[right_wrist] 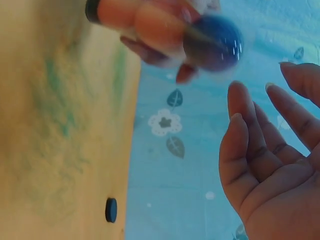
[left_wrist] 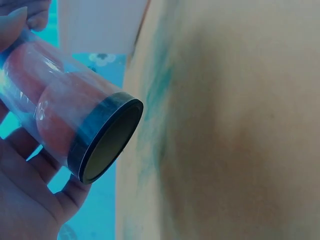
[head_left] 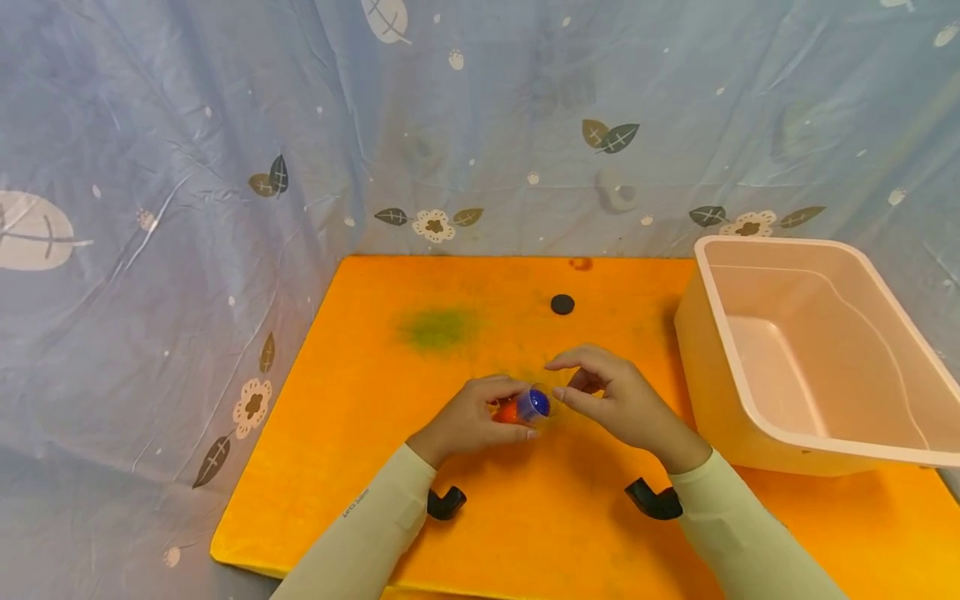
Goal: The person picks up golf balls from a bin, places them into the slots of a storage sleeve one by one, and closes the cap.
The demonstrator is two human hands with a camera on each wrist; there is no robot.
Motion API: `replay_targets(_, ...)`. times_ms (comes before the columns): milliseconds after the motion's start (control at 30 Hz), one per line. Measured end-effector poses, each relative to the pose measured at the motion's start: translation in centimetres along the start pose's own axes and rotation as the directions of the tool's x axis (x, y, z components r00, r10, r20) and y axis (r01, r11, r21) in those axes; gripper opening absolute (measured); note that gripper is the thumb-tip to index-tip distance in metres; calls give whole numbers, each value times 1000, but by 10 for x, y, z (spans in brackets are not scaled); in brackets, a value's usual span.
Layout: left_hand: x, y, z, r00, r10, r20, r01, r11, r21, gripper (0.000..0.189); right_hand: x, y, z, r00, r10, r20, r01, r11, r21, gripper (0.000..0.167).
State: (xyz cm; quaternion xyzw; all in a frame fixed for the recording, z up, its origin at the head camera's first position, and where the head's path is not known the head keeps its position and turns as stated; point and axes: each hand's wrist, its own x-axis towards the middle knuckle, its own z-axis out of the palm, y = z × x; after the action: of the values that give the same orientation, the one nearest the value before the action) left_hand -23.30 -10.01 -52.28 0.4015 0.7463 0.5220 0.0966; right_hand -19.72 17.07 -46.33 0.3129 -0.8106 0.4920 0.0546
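Head view: clear tube [head_left: 512, 412] held above the table [head_left: 337, 450], long axis roughly crosswise, its end with the blue ball [head_left: 539, 403] pointing toward the right hand [head_left: 621, 395]. Left hand [head_left: 477, 419] has fingers curled round the tube; right fingers stand partly spread, empty, just beside that end.

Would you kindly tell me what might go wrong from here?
The blue ball sits at the end of the tilted clear tube with no cap showing there, so it might roll out. The right grip, near that end, holds nothing and might miss it. Only the left grip holds the tube, which could slip.
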Motion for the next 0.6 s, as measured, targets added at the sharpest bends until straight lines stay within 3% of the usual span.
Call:
replay_targets(167,-10,-1,-3,1000,-18,-17,19,1000,23,44,21,8,-5,993,57,-99,-70,988,-135,23)
replay_targets(333,-21,0,-6,998,-55,-41,55,998,14,45,53,36,-12,975,156,-161,-194,946,-260,25)
replay_targets(467,-33,1,-9,993,-90,-72,91,996,17,47,77,70,-19,943,292,-158,-326,908,-262,32)
replay_targets(600,-44,2,-13,988,-112,-103,118,992,46,49,97,110,-23,916,386,-111,-402,869,-287,38)
